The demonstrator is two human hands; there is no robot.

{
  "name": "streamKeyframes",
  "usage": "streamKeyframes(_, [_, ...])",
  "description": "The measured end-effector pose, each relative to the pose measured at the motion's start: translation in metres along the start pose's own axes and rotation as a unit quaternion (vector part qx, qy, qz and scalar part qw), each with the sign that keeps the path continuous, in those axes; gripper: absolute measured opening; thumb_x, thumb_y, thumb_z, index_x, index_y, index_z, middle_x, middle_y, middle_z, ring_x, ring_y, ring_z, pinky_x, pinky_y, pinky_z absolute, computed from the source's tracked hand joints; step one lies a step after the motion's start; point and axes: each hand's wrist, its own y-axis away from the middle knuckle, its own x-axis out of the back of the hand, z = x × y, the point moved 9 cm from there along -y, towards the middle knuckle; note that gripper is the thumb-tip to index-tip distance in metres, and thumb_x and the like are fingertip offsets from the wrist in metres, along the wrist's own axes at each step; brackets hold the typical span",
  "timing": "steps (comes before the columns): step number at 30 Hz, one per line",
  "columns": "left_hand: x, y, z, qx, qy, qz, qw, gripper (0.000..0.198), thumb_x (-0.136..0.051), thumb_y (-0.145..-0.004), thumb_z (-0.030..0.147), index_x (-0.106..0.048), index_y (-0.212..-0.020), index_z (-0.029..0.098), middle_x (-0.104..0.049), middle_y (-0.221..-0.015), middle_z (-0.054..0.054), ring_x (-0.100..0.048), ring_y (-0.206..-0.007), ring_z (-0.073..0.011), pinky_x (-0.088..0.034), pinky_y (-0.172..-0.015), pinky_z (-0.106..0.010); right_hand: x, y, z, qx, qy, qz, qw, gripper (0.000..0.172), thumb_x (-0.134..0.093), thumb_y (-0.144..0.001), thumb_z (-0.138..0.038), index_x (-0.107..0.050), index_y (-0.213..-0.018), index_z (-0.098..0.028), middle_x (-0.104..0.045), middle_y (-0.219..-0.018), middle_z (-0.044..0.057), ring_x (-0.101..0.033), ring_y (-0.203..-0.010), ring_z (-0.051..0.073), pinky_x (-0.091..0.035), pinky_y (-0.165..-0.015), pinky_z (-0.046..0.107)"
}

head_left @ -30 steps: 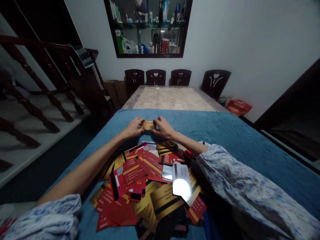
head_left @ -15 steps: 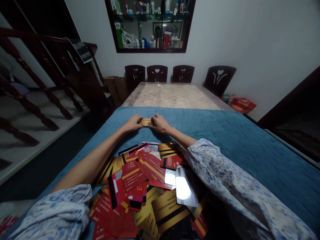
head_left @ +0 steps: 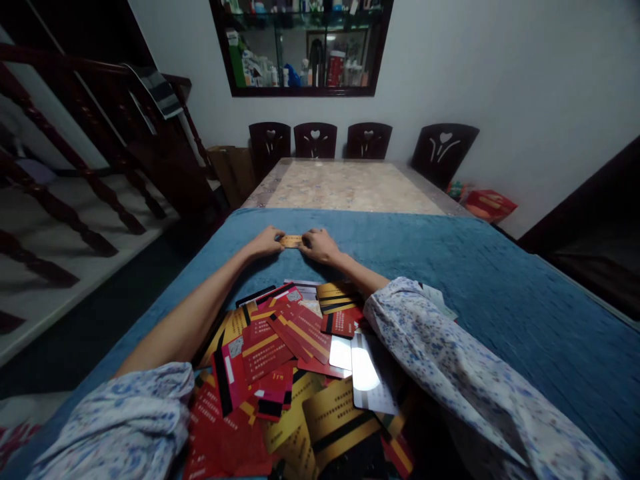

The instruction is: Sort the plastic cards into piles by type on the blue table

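Note:
Beyond the pile, a small gold card (head_left: 291, 241) is held between my two hands, low over the blue cloth (head_left: 500, 280). My left hand (head_left: 267, 241) is closed on its left end. My right hand (head_left: 319, 245) grips the right end, fingers bent over it. Whether it is one card or a thin stack, I cannot tell. Between my forearms lies a loose heap of plastic cards (head_left: 270, 347), red, gold and silver, many with dark stripes and overlapping at odd angles. A silver card (head_left: 367, 373) on the right side of the heap reflects bright light.
Past the cloth, a bare marble-patterned tabletop (head_left: 345, 183) reaches toward dark wooden chairs (head_left: 315, 140) by the wall. A pale card-like piece (head_left: 437, 297) shows behind my right sleeve. Wooden stair railings (head_left: 65, 160) stand left, and a red bag (head_left: 490, 203) sits beyond the table's right side.
The camera view has tilted slightly downward. Both hands keep hold of the gold card in nearly the same spot. A pale piece has come into view behind my right sleeve.

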Motion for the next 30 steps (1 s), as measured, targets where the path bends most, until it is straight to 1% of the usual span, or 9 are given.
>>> streamKeyframes(3, [-0.004,-0.001,0.0,0.002,-0.033,-0.012,0.999,0.04,-0.064,-0.059,0.025,-0.073,-0.097,0.017,-0.068,-0.101,-0.006,-0.063,-0.104,-0.0273,-0.052,-0.091,-0.03,-0.001,0.002,0.0,-0.006,0.0,-0.006,1.0,0.036,-0.047,-0.1,-0.038,-0.07,-0.116,-0.015,-0.064,-0.128,0.015,-0.054,-0.117,0.028,-0.039,-0.102,0.037])
streamKeyframes(6, [-0.007,-0.002,0.0,-0.003,-0.054,-0.021,0.998,0.036,-0.063,-0.061,0.025,-0.073,-0.094,0.016,-0.069,-0.101,-0.007,-0.063,-0.108,-0.0284,-0.052,-0.092,-0.031,-0.001,0.004,0.001,-0.015,-0.004,-0.009,1.0,0.039,-0.047,-0.1,-0.039,-0.069,-0.12,-0.015,-0.061,-0.134,0.015,-0.053,-0.119,0.03,-0.04,-0.101,0.038])
streamKeyframes(11, [-0.007,0.001,0.0,-0.008,-0.067,-0.006,0.998,0.039,-0.062,-0.064,0.024,-0.072,-0.101,0.015,-0.069,-0.108,-0.009,-0.062,-0.11,-0.0291,-0.05,-0.098,-0.035,-0.001,0.003,0.0,0.004,-0.004,-0.017,1.0,0.038,-0.046,-0.1,-0.037,-0.068,-0.121,-0.014,-0.062,-0.131,0.016,-0.052,-0.12,0.03,-0.039,-0.103,0.039])
streamKeyframes(17, [-0.005,0.016,0.008,-0.032,-0.056,0.035,0.997,0.041,-0.059,-0.07,0.017,-0.07,-0.109,0.015,-0.069,-0.109,-0.011,-0.062,-0.111,-0.0282,-0.048,-0.104,-0.039,0.0,0.004,-0.001,0.008,-0.003,-0.016,1.0,0.036,-0.049,-0.098,-0.033,-0.066,-0.124,-0.014,-0.063,-0.127,0.018,-0.054,-0.119,0.029,-0.041,-0.103,0.039])
streamKeyframes(22, [-0.002,0.027,0.014,-0.05,-0.036,0.047,0.997,0.045,-0.059,-0.073,0.016,-0.071,-0.116,0.013,-0.066,-0.115,-0.013,-0.062,-0.115,-0.0296,-0.049,-0.106,-0.04,0.004,0.011,0.001,-0.004,-0.018,-0.012,1.0,0.045,-0.056,-0.095,-0.029,-0.058,-0.136,-0.012,-0.058,-0.133,0.019,-0.055,-0.122,0.028,-0.043,-0.102,0.035])
streamKeyframes(26, [0.0,0.033,0.017,-0.057,-0.042,0.055,0.996,0.051,-0.059,-0.07,0.015,-0.071,-0.12,0.011,-0.065,-0.121,-0.014,-0.061,-0.119,-0.0303,-0.047,-0.11,-0.039,0.008,0.015,-0.004,0.018,-0.029,-0.018,0.999,0.05,-0.06,-0.092,-0.025,-0.056,-0.139,-0.011,-0.057,-0.135,0.019,-0.056,-0.123,0.026,-0.042,-0.104,0.033])
streamKeyframes(30, [0.002,0.045,0.025,-0.07,-0.058,0.065,0.994,0.055,-0.057,-0.071,0.015,-0.07,-0.125,0.012,-0.063,-0.128,-0.014,-0.061,-0.122,-0.0303,-0.046,-0.113,-0.039,0.015,0.023,-0.016,0.048,-0.032,-0.012,0.998,0.046,-0.06,-0.092,-0.024,-0.061,-0.136,-0.012,-0.061,-0.131,0.018,-0.058,-0.119,0.026,-0.042,-0.105,0.034])
